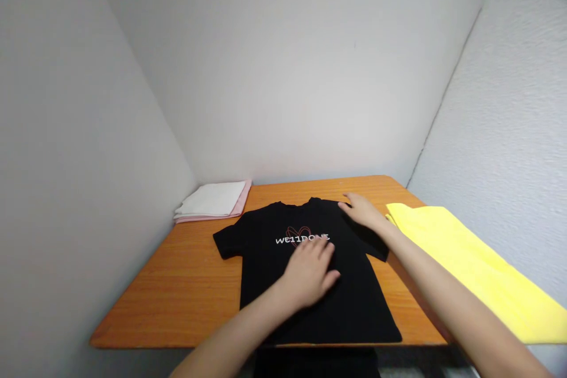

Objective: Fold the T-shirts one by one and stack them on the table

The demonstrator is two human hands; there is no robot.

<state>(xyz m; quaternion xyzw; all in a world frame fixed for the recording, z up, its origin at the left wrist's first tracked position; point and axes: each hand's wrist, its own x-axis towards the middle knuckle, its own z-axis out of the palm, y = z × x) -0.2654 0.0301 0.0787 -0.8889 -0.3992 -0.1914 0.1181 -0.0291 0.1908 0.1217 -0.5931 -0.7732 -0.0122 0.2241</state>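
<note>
A black T-shirt lies spread flat, its collar toward the wall and its hem by the table's front edge. White lettering and a red heart outline are printed on its chest. My left hand rests over the middle of the shirt just below the print, fingers spread, covering part of the lettering. At the shirt's right shoulder is my right hand, fingers stretched out and thumb apart. Neither hand grips the cloth. My right forearm passes over part of the right sleeve.
The wooden table stands in a corner between pale walls. Folded white cloth lies on pink cloth at the back left. A large yellow cloth covers the right side, reaching the front edge.
</note>
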